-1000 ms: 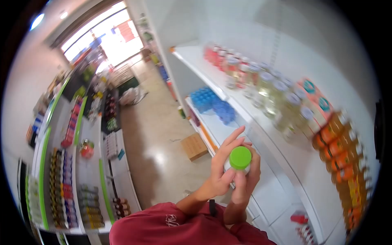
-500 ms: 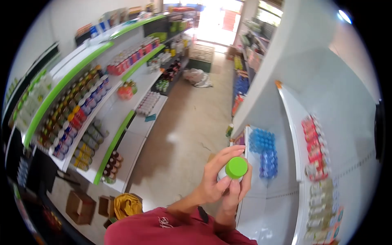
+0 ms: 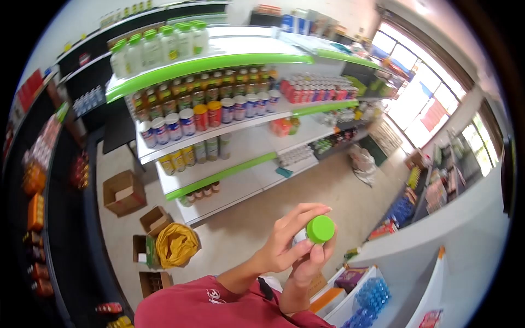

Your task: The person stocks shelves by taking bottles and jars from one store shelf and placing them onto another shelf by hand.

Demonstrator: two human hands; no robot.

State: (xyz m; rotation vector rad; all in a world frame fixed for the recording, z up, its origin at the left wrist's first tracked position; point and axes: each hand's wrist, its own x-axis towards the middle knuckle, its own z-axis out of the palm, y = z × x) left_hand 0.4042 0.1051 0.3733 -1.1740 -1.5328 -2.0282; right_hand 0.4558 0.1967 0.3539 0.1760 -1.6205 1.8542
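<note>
A bottle with a bright green cap point(image 3: 320, 229) is held upright in front of my chest, cap toward the camera. My left hand point(image 3: 284, 240) wraps around its left and far side, the thumb close under the cap. My right hand point(image 3: 310, 267) closes around the near right side, its thumb beside the left one. Only a strip of the bottle's white body shows between the fingers; the rest is hidden. Similar green-capped bottles point(image 3: 151, 49) stand in a row on the top shelf across from me.
White shelving with green edges point(image 3: 229, 60) carries rows of cans and bottles. Cardboard boxes point(image 3: 124, 192) and a yellow sack point(image 3: 176, 245) sit on the floor at left. Dark shelves point(image 3: 60, 218) line the far left. Blue bottle packs point(image 3: 373, 292) rest on a low right shelf.
My view has swung left, so the green-edged shelving now lies ahead and the right-hand shelves have mostly left the view. Both hands keep their grip on the bottle.
</note>
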